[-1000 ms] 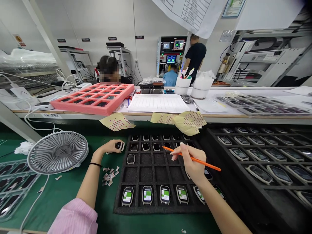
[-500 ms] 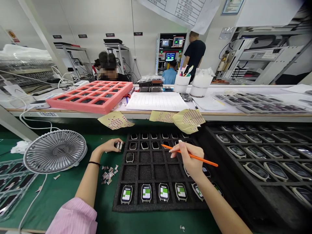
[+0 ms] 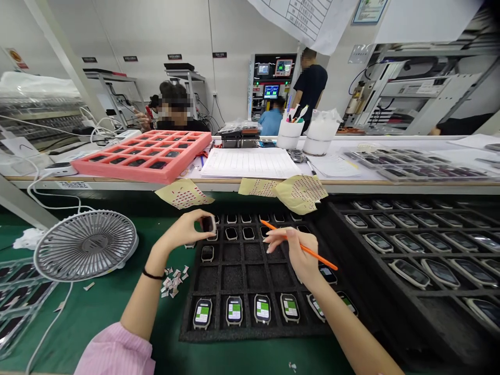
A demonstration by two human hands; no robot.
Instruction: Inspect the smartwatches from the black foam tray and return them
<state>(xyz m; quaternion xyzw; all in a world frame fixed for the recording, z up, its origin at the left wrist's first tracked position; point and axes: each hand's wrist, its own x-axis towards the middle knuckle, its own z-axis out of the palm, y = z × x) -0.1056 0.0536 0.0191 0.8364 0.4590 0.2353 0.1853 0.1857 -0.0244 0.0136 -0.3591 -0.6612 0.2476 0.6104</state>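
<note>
At left hand [image 3: 183, 233]: lifted off the green tabletop [image 3: 97, 312], with thumb and fingertips pinching a small dark watch body [image 3: 208, 224]. Black band on the wrist behind it.
Watch body: in the left hand's pinch, over the far-left corner of the black foam tray [image 3: 250, 276], not resting in a pocket.
Right hand [image 3: 302, 258]: right of the left hand and apart from it, over the tray's middle. Thumb and fingers are closed on an orange stick [image 3: 321, 259], other fingers loosely curled.
Orange stick: runs through the right hand's grip. The tip points ahead-left of the hand over the far rows, and the tail sticks out to the hand's right.
Dark watches [image 3: 231, 233]: in the far pockets, between the two hands and just ahead of them. One more sits just below the left hand.
Lit watches [image 3: 234, 310]: row with green-white screens along the near edge, below both hands.
Bare pockets: foam rows between the lit row and the hands.
Film scraps [image 3: 174, 276]: small pile on the tabletop under the left wrist, just beside the tray's left edge.
Fan [image 3: 86, 245]: face-up, well left of the left hand.
Second tray [image 3: 429, 307]: right of the right hand, holding rows of watches.
Yellow sheets [image 3: 300, 191]: on the shelf edge ahead of the right hand.
Pink tray [image 3: 128, 174]: on the shelf, far ahead of the left hand.
</note>
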